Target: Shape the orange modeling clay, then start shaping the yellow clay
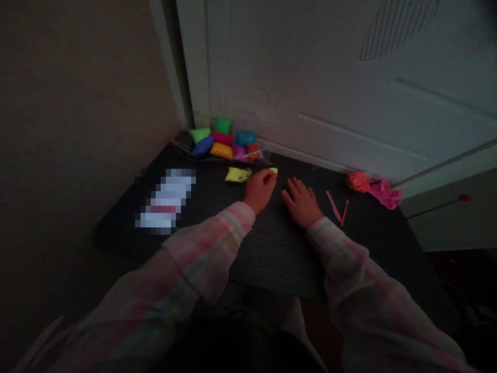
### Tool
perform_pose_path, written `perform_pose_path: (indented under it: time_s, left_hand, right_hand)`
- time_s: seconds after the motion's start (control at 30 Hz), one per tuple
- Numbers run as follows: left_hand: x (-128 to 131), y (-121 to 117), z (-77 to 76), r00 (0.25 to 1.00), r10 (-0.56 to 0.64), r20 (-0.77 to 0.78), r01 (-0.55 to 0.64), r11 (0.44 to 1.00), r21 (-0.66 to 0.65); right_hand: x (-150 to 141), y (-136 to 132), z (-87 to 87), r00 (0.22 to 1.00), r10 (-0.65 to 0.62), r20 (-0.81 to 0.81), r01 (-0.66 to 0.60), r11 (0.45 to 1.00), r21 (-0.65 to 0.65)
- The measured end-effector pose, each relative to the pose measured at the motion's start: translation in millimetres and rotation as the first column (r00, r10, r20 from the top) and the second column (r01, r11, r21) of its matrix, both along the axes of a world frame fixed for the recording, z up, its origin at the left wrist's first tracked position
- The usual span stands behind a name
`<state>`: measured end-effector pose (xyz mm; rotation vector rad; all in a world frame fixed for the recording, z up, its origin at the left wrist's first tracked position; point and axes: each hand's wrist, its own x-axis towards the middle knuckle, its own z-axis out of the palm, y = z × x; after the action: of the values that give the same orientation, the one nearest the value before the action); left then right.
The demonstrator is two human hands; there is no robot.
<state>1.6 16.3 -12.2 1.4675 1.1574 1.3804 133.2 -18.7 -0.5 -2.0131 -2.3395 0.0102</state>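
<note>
My left hand is closed, thumb and fingers pinched on a small piece of yellow modelling clay, which mostly hides behind the fingers. Just left of that hand a yellow clay packet with dark print lies on the dark table. My right hand rests palm down on the tabletop, fingers stretched out and slightly apart, with nothing visible in it. To its right are two thin pink strips, meeting in a V shape.
A clear bag with several coloured clay packets lies at the back left. A blurred-out pale rectangle is on the left side. Crumpled orange and pink pieces lie at the back right. A white panel with raised hearts borders the table's back.
</note>
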Motion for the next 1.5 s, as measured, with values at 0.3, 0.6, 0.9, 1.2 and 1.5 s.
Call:
perform_pose_path:
  time_s: [0.3,0.6,0.9,1.2,1.5]
  left_hand:
    - [2.9,2.1,-3.1,1.0,-0.011,0.024,0.011,1.0,-0.006]
    - [0.2,0.2,1.4,1.0,-0.001,-0.006,0.001,1.0,-0.023]
    - [2.1,1.0,-0.3,1.0,-0.009,0.016,0.01,1.0,-0.018]
    - [0.7,2.4,-2.0,1.0,0.006,0.007,-0.006,1.0,-0.022]
    - [1.7,1.9,-1.4,1.0,0.007,0.017,-0.006,0.999,-0.043]
  right_hand:
    - [20.4,-62.9,0.8,0.983,0.159,0.095,-0.16,0.987,0.003]
    - [-1.1,1.9,5.7,1.0,0.018,-0.006,-0.018,1.0,-0.023]
    - [17.4,-69.5,4.6,0.975,0.197,0.104,-0.197,0.98,-0.007]
    - [-2.3,0.9,5.7,0.999,0.013,0.03,-0.013,1.0,0.002]
    - [11.4,-67.2,5.7,0.974,0.197,0.111,-0.197,0.98,-0.011]
